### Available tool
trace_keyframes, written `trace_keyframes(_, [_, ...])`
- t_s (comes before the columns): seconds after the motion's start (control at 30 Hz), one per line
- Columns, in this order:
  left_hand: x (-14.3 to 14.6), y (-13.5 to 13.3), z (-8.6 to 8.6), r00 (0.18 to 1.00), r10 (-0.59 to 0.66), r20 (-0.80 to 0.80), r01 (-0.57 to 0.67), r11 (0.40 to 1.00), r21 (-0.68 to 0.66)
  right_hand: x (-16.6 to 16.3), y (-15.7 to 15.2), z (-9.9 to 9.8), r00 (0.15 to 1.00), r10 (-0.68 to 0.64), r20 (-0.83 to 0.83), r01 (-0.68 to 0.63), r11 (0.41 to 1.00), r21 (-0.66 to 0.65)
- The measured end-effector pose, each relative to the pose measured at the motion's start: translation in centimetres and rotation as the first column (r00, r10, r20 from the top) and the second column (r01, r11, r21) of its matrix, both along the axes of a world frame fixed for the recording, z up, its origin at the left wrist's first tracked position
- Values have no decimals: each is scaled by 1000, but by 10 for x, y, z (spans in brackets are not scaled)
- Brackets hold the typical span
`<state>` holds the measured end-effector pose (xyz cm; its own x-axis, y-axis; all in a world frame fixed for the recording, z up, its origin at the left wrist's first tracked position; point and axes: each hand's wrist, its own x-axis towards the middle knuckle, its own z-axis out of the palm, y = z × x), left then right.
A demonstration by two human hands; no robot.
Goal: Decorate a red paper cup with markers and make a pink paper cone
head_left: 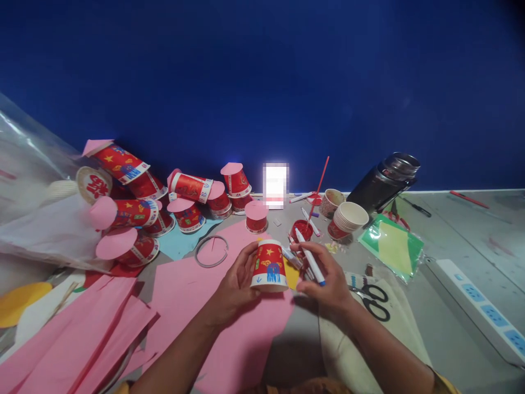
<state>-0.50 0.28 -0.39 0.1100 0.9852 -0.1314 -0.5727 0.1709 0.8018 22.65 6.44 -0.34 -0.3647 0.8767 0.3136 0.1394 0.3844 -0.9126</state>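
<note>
My left hand (238,282) is closed around the side of a red paper cup (269,261). The cup has gold stars and blue marker strokes, and its white rim faces down toward me. Between the fingers of my right hand (328,276) is a white marker (310,257) with a blue end; its upper end points up and left, just right of the cup. Behind my right hand is a small red container (301,232) with a thin red stick (319,189) standing in it. Pink paper (197,306) lies under my left hand.
Several decorated cups with pink paper tops (123,213) are piled at the left. Stacked paper cups (348,219), a dark flask (379,183) and a green packet (391,246) stand or lie to the right. Scissors (375,301) rest on cloth near a power strip (478,303).
</note>
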Motion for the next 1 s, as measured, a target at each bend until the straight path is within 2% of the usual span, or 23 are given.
trace_keyframes(0.1, [2,-3,-6,999,-46,17,46,999,19,-1,1,1,988,137,70,-141,989,46])
trace_keyframes(0.23, [3,-4,-11,996,-91,-19,92,995,41,-2,2,-1,980,158,121,-167,983,72])
trace_keyframes(0.33, [-1,-3,-8,984,-123,-126,133,989,68,0,3,-3,977,126,174,-152,978,143])
trace_keyframes(0.47, [-8,-3,-5,943,-85,-322,143,976,163,1,7,-3,955,108,276,-189,940,285])
trace_keyframes(0.6, [-13,-5,-4,888,-78,-453,178,967,183,1,6,-3,928,131,348,-250,912,324])
trace_keyframes(0.8, [-14,-4,5,751,-21,-660,262,927,268,5,1,7,937,215,275,-286,924,255])
trace_keyframes(0.9, [-10,-3,4,791,5,-612,235,921,311,8,0,12,968,202,147,-230,950,211])
trace_keyframes(1.0, [-6,-3,-2,838,15,-545,189,930,316,9,-2,14,993,114,-4,-110,966,236])
